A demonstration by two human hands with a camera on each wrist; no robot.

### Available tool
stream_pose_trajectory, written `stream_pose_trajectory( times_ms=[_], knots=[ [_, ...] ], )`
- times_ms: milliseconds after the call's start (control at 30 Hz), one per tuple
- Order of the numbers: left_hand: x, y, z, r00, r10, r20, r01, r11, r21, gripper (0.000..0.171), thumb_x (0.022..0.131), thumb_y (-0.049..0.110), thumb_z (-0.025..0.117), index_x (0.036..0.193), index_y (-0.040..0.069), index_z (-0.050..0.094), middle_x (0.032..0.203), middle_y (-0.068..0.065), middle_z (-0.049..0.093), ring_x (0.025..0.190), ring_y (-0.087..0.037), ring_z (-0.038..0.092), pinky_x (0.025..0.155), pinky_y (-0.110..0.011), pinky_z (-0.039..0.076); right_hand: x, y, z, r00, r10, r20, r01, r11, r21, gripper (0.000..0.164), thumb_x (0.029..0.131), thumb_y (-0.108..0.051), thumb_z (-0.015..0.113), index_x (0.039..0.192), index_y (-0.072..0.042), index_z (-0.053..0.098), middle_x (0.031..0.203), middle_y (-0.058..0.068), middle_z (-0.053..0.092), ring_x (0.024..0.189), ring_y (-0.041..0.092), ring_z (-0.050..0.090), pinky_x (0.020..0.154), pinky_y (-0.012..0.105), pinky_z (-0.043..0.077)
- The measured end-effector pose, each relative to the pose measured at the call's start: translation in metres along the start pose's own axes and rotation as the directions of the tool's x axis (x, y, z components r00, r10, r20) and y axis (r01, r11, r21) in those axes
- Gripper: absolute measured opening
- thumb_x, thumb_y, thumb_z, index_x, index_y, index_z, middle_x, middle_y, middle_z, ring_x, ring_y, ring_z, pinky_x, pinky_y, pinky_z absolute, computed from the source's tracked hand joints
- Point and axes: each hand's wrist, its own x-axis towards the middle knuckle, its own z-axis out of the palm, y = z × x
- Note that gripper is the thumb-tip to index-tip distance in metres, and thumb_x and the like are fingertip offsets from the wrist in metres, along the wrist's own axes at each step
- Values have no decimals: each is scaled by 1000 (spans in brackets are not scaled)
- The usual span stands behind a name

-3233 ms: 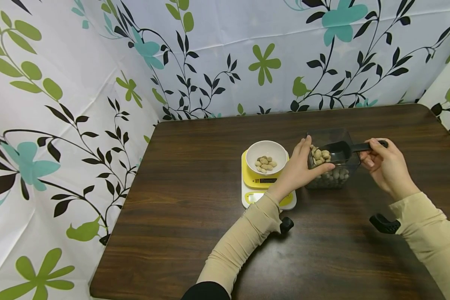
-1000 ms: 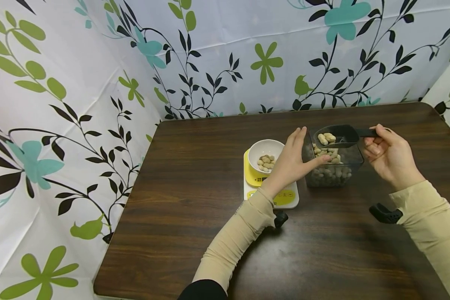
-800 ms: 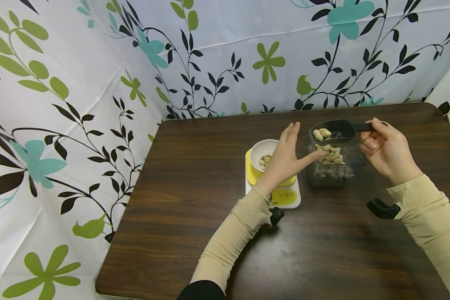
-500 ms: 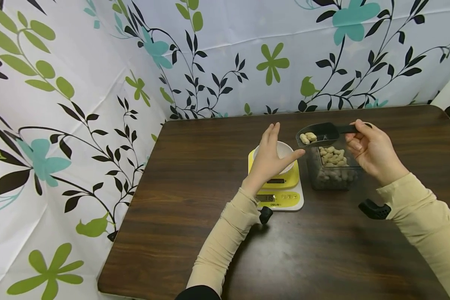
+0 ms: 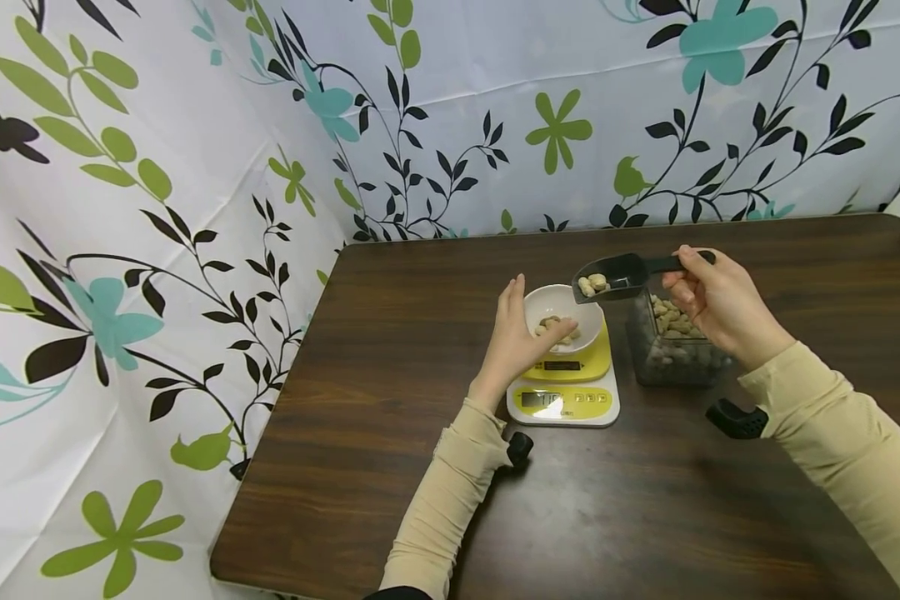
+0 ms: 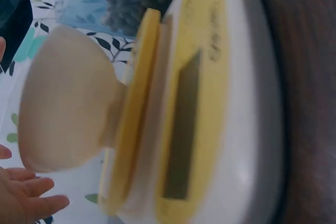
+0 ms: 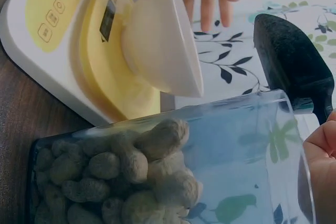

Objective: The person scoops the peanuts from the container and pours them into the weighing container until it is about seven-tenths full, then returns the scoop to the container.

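Note:
My right hand [image 5: 723, 304] grips the handle of a black scoop [image 5: 626, 273], which carries a few unshelled peanuts [image 5: 593, 284]. The scoop's tip overlaps the right rim of a white bowl [image 5: 587, 327] in the head view. Inside the bowl lie several peanuts [image 5: 549, 323]. It stands on a yellow and white kitchen scale [image 5: 600, 407] with a lit display. My left hand [image 5: 516, 340] is spread beside the bowl's left side, thumb reaching across its front. Below my right hand stands a clear square container [image 7: 236, 145] partly filled with peanuts [image 7: 105, 166].
A dark wooden table [image 5: 360, 400] bears everything. Behind and to the left hangs a white curtain [image 5: 450, 75] with a leaf and flower print. A black wrist device [image 5: 737, 418] sits at the right cuff, and another [image 5: 520, 448] at the left.
The scoop has risen out of the container with peanuts in it and moved left to the bowl's rim. My left hand has left the container and moved left to the bowl.

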Motion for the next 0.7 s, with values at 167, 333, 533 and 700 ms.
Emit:
stream_pose_trajectory(
  times_ms=[167, 333, 533, 700],
  knots=[
    [-2, -12, 3, 999, -37, 28, 38, 999, -25, 104, 75, 56, 68, 151, 29, 3, 157, -3, 10, 137, -27, 32, 106, -48, 36, 3, 3, -1, 1000, 29, 6, -29, 998, -56, 26, 98, -24, 45, 83, -4, 52, 65, 2, 63, 48, 10, 39, 52, 29, 18],
    [-1, -21, 6, 998, -21, 61, 23, 999, -32, 109, 73, 50, 74, 151, 27, 2, 156, -6, 11, 134, -26, 35, 107, -45, 36, 8, 3, -2, 999, 31, 18, -29, 995, -96, 31, 97, -25, 46, 77, -3, 56, 62, 2, 61, 47, 12, 36, 54, 30, 16],
    [0, -25, 9, 997, -13, 75, 15, 1000, -26, 114, 70, 50, 77, 152, 25, 1, 156, -7, 13, 134, -25, 36, 107, -44, 36, 10, 6, 1, 1000, 19, -21, -23, 977, -214, 34, 95, -29, 49, 79, -2, 59, 61, 0, 60, 46, 9, 39, 53, 32, 15],
    [-1, -24, 8, 995, -33, 91, 33, 999, -4, 114, 69, 52, 76, 152, 22, 3, 155, -7, 16, 134, -24, 36, 107, -43, 37, 8, 9, 4, 993, 22, -117, -62, 935, -349, 29, 94, -34, 50, 104, -8, 42, 68, -4, 60, 51, 7, 41, 48, 28, 25]
  ],
)
